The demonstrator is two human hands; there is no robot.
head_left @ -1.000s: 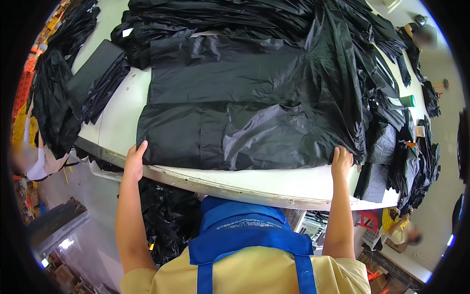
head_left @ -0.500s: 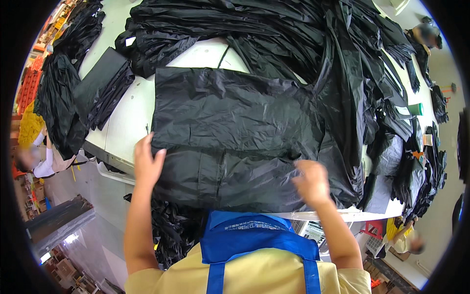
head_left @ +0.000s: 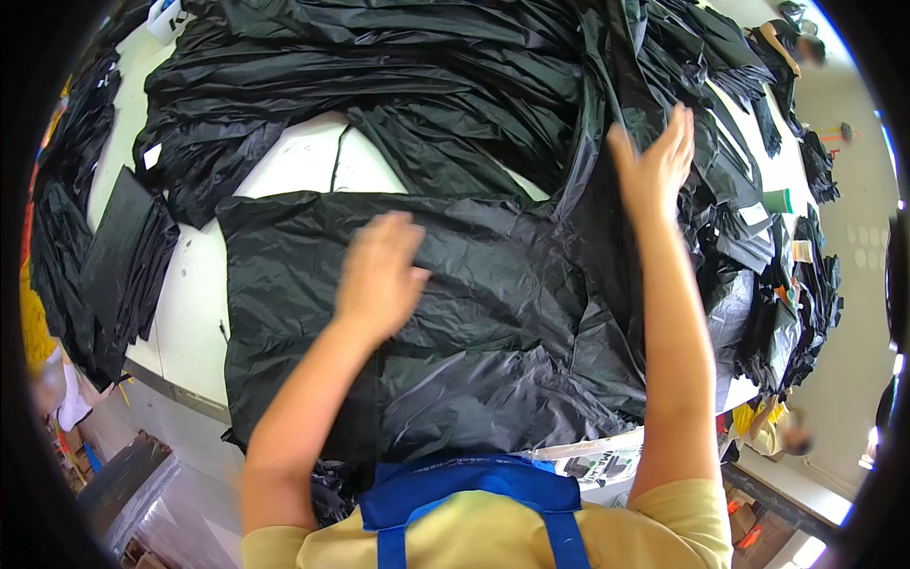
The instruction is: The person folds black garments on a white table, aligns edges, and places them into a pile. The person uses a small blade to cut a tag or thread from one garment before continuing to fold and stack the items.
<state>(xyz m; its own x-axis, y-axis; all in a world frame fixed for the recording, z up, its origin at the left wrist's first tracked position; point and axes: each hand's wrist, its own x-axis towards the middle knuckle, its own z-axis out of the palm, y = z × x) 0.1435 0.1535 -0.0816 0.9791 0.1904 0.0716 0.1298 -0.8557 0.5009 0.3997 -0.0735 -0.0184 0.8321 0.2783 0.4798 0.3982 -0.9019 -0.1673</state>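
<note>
A thin, shiny black sheet [head_left: 455,256], creased and roughly rectangular, lies spread on the white table in front of me; whether it is fabric or plastic I cannot tell. My left hand [head_left: 379,275] is over its middle, fingers stretched and thumb apart, smeared by motion; contact with the sheet is unclear. Further right and farther away, my right hand [head_left: 654,175] has its fingers extended and thumb spread. It is at the gathered black folds [head_left: 592,161] that join the sheet's right side. Neither hand visibly holds anything.
A long heap of black material [head_left: 379,62] covers the table's far side. Folded black pieces [head_left: 118,256] lie at the left. On the right are more black bundles, a green roll [head_left: 777,201] and a pale spool [head_left: 802,251]. Other people are at the edges.
My left hand has moved from the sheet's left edge to over its middle. The right hand has moved up and away to the far right folds. The view has shifted.
</note>
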